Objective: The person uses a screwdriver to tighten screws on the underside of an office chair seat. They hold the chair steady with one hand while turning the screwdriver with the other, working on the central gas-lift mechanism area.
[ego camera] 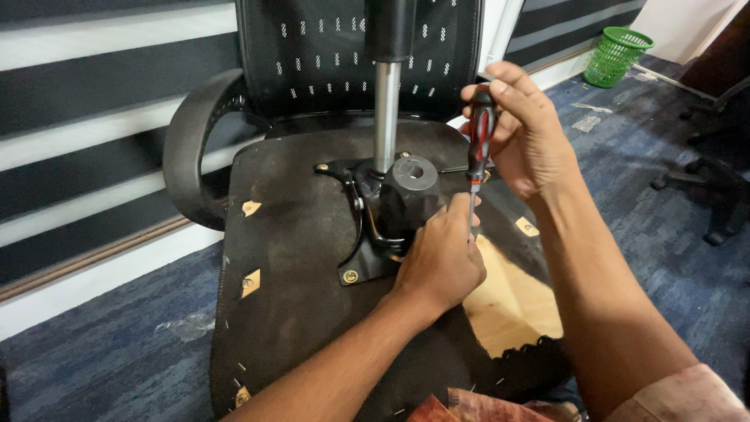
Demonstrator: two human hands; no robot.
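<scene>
Clamped around the red-and-black handle of a screwdriver point(480, 141), the right hand point(522, 129) holds the tool upright, while the left hand point(439, 258) curls its fingers point(461, 209) around the thin shaft low down, steadying the tip; the tip itself is hidden behind those fingers, so I cannot tell whether it sits in a screw. From the head camera, the tool stands over the right edge of the black metal plate point(367, 234) bolted to the underside of an overturned chair seat point(297, 297). To do this well, I judge the shaft should stay square to the plate, with pressure straight down from the right palm and the left fingers only guiding, clear of the tip in case it slips. A brass-coloured bolt point(350, 276) shows at the plate's near corner and another point(322, 167) at the far left. The gas column point(387, 109) rises just left of the handle, so the right wrist has little room on that side; there is open space to the right, above the torn patch of bare wood point(508, 301). An armrest point(191, 148) curves well off to the left, and a green basket point(616, 55) stands far back on the blue carpet point(101, 359).
</scene>
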